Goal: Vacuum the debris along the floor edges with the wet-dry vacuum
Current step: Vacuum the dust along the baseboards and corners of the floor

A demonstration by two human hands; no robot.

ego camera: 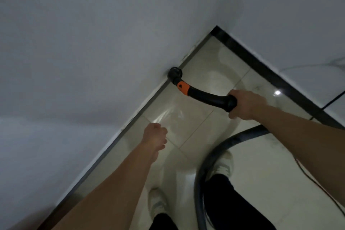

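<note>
At the foot of a white wall (93, 43), short of a room corner (216, 29), a person holds a wet-dry vacuum's wand (203, 95) to the floor (196, 117) edge. The right hand (242, 104) grips the wand's rear bend. The left hand (155, 137), nearer the wall, is held forward in a loose fist with nothing in it. The nozzle (175, 73) sits against the seam where tile meets wall, ahead and to the left of the right hand, so the wand's long axis runs from that hand toward the wall. Bare tile lies along the seam up to the corner, where dark skirting (270, 74) lines the other wall. A hose (203, 170) loops back past the shoes (156, 203), and a thin cord (306, 173) trails at right; either could likely snag a step. Debris is too small to make out.
</note>
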